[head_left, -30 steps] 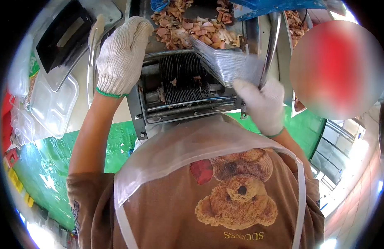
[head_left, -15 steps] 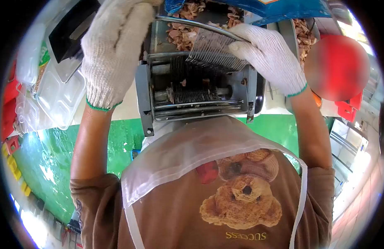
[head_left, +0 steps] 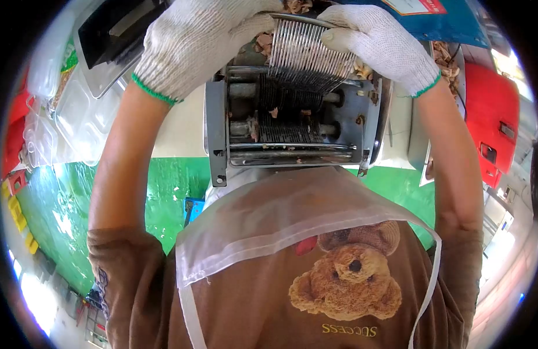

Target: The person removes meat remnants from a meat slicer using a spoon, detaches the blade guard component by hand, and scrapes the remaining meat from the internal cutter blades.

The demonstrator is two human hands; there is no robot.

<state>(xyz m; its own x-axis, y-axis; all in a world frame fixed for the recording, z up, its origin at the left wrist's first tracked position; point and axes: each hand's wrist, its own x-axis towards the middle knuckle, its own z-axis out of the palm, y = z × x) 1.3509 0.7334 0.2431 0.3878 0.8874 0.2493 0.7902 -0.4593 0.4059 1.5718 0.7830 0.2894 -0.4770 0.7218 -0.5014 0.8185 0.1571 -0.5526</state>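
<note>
A metal comb plate (head_left: 307, 49) with many thin parallel teeth is gripped at its upper rod by both gloved hands. My left hand (head_left: 202, 43) closes on its left end, my right hand (head_left: 382, 43) on its right end. The teeth point down toward a grey cutting machine (head_left: 218, 128), whose lower ends reach the dark blade rollers (head_left: 286, 129). Small meat scraps (head_left: 273, 112) cling to the rollers. Behind the plate, sliced meat pieces (head_left: 264, 43) show in part.
Clear plastic trays (head_left: 86, 119) and a black-and-silver part (head_left: 115, 32) lie at left. A blue bag (head_left: 449, 20) is at upper right, near more meat (head_left: 446, 61) and a red container (head_left: 493, 110). Green floor (head_left: 164, 186) shows below the table.
The comb plate has swung from the machine's right side to over its rollers. My left hand has moved right onto the plate's end, and my right hand has risen to the rod.
</note>
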